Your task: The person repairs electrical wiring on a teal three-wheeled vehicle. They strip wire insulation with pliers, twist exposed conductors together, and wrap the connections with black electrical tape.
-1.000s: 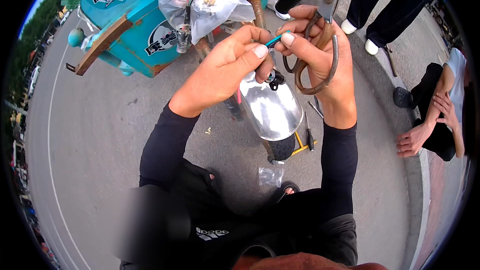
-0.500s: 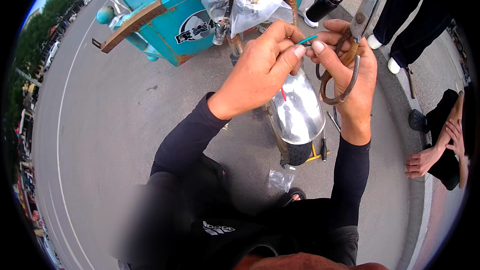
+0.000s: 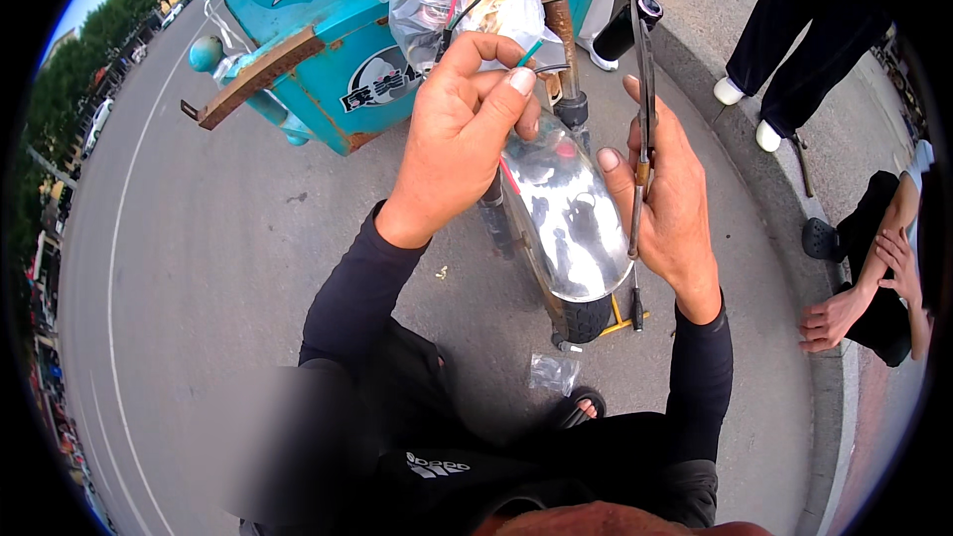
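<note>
Between the thumb and forefinger of my left hand (image 3: 452, 144) is a pinched green wire (image 3: 532, 52), and a dark wire (image 3: 552, 67) sticks out beside it. My right hand (image 3: 680, 208) holds a pair of scissors (image 3: 646, 89) with a worn brownish handle, seen edge-on and pointing up and away. A gap separates the scissors from the wires. Below both hands is a shiny metal fender (image 3: 571, 223) over a black tyre (image 3: 586, 320). A short red piece (image 3: 509, 177), perhaps another wire, shows under my left wrist.
Ahead stands a rusty-edged turquoise vehicle body (image 3: 328, 50) with a clear plastic bag (image 3: 417, 15) at its front. A black bottle (image 3: 620, 35) is beyond the scissors. On the right, past the kerb (image 3: 784, 179), one person stands and another sits. A screwdriver (image 3: 637, 308) and small plastic packet (image 3: 554, 373) lie below.
My hands have moved apart: the left went left with the green wire, the right drew back and downward. The scissors turned from flat-on to edge-on.
</note>
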Tool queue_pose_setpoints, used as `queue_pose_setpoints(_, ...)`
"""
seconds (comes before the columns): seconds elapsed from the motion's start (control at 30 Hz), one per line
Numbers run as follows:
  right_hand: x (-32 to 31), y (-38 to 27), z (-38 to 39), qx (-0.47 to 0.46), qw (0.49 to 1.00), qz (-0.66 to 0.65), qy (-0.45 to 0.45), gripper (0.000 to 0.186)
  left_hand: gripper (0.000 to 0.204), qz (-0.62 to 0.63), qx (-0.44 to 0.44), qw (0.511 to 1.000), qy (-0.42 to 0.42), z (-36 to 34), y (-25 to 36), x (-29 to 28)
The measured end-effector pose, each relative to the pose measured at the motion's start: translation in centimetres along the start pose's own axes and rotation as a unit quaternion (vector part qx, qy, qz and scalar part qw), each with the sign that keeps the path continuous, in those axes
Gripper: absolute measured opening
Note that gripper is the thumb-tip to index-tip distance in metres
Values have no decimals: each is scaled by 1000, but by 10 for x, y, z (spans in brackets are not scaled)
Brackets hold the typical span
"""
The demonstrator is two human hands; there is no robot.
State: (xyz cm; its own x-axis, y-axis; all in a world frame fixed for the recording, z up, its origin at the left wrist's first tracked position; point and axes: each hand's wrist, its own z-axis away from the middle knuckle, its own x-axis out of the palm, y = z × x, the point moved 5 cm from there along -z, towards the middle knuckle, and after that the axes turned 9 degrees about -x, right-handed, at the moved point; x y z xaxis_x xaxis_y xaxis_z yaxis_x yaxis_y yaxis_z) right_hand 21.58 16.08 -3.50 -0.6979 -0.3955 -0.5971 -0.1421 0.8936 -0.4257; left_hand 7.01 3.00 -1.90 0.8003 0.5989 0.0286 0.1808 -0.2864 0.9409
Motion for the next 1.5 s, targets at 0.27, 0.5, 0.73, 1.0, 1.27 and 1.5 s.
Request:
queue_pose_setpoints(0.27, 8, -7, 0, -50, 993, 104, -4, 58, 18, -14, 19, 1000, -12, 1, -6, 13)
queue_pose_setpoints(0.5, 8, -13, -3, -56, 989, 134, 17, 55, 10, -15, 40, 998, -47, 4, -9, 20)
queue_pose_setpoints(0.73, 8, -11, -3, -63, 985, 163, 5, 57, 9, -41, 47, 997, -35, 5, -10, 18)
queue_pose_setpoints(1.0, 8, -9, -2, -74, 987, 142, 8, 51, 9, -91, 56, 994, -35, 8, -6, 18)
queue_pose_setpoints(1.27, 11, 1, 2, -94, 989, 113, 22, 51, 9, -99, 62, 993, -33, 10, -1, 21)
queue_pose_setpoints(1.5, 11, 3, 3, -95, 989, 113, 23, 54, 14, -139, 82, 987, 5, 10, -1, 20)
